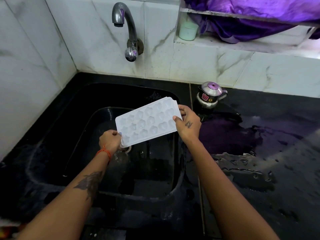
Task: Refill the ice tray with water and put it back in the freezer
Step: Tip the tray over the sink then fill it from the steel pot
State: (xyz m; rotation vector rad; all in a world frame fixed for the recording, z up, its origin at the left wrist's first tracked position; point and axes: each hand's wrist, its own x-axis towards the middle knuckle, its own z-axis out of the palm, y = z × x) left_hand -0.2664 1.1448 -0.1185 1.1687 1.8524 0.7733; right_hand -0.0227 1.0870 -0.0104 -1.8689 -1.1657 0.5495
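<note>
White plastic ice tray (147,121) — tilted over black sink (52,153) | left hand (110,141) fingers closed on lower-left corner | right hand (187,124) pinching right end | tap (123,16) above — no water running

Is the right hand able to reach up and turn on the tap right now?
Probably not yet: the right hand and left hand both grip the ice tray. Nothing blocks the tap.

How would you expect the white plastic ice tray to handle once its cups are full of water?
The white plastic ice tray looks thin, so it may flex when loaded. It is tilted over the black sink now, so water would probably spill unless levelled. Left hand and right hand holding opposite ends should steady it.
</note>
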